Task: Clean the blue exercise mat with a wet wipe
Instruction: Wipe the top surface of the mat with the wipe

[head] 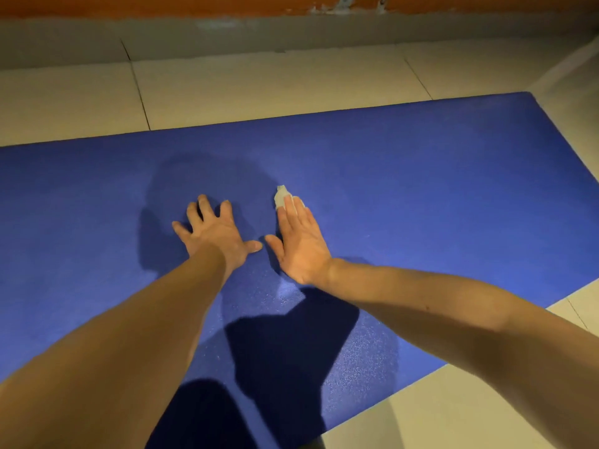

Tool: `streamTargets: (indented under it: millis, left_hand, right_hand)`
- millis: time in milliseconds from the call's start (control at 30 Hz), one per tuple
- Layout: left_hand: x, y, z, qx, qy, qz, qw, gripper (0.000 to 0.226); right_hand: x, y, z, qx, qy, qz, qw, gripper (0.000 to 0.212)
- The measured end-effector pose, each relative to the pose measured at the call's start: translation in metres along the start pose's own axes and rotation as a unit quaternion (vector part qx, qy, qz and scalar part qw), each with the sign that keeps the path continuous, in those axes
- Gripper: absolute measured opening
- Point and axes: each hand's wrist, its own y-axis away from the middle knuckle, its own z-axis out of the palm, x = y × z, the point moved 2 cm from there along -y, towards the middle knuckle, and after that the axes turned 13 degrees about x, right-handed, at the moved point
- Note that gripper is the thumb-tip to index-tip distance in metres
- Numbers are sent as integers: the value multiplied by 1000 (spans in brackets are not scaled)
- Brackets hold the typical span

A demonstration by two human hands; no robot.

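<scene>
Though far from edges of the blue mat [421,189], left hand [215,233] splayed flat, right hand [299,241] open, fingers [293,209] on wet wipe [280,196].

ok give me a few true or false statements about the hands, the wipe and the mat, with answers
1. The wet wipe lies under the fingertips of the right hand. True.
2. The left hand grips a spray bottle. False: it rests with fingers spread on the blue exercise mat and holds nothing.
3. The mat lies on a tiled floor. True.
4. The mat is rolled up. False: it lies unrolled and flat.
</scene>
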Motion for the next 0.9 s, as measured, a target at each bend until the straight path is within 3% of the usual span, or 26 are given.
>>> streamTargets:
  millis: [167,267,400,500,633,733,800,900]
  left_hand:
    - [-2,-7,-6,-9,-22,-3,1000,138]
    - [-9,-13,-5,-57,-6,-12,998,141]
    - [-8,-15,-5,-70,-4,-13,997,142]
    - [-5,-17,-7,-70,-4,-17,997,142]
    - [-5,-18,-5,-70,-13,-17,997,141]
    - [-6,-18,-6,-77,-5,-22,997,142]
    - [-7,-18,-5,-83,2,-21,996,142]
    - [-9,-17,-4,-83,5,-16,996,142]
  right_hand:
    - [39,-29,-15,-7,31,-34,999,72]
    - [67,-71,-28,-2,92,64,994,69]
    - [51,-88,-23,-10,78,149,986,72]
    - [20,-71,-6,39,36,94,994,74]
    - [-6,-48,9,-17,23,-47,999,78]
    - [14,-58,0,-39,20,-116,992,74]
    - [38,-80,-14,-15,32,-59,998,71]
    - [62,-115,-30,-12,80,98,992,70]
